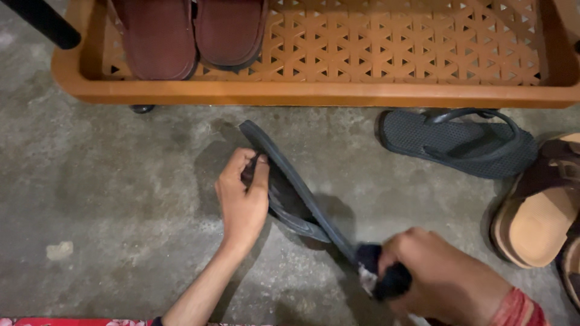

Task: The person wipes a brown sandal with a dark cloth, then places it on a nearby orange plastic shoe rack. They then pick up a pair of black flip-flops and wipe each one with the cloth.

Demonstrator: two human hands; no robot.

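Right now the left hand (243, 202) is curled around a dark grey rubber flip-flop (290, 181), fingers hooked in by its strap and thumb on top, propping the sandal on edge so it slants across the grey concrete floor (103, 199). Down at its lower end, the right hand (444, 278) is clenched around a dark crumpled cloth (380, 271), pressing it against the flip-flop's heel edge. A red band sits at that wrist (516, 308).

Just beyond the tilted sandal, its partner, a second dark grey flip-flop (459, 142), lies flat on the floor, sole down and strap up, well clear of both hands. To the right of that, at the frame's edge, a tan cork-soled sandal with brown straps (541, 205) crowds in beside it, and a bit of another sandal peeks in below, too cut off to tell more.

Across the top runs an orange plastic shoe rack shelf with a lattice bottom (386, 57), its front rim right above the work. On its left part sits a pair of maroon slippers (190, 33). A black tube (42, 24) crosses the top-left corner.
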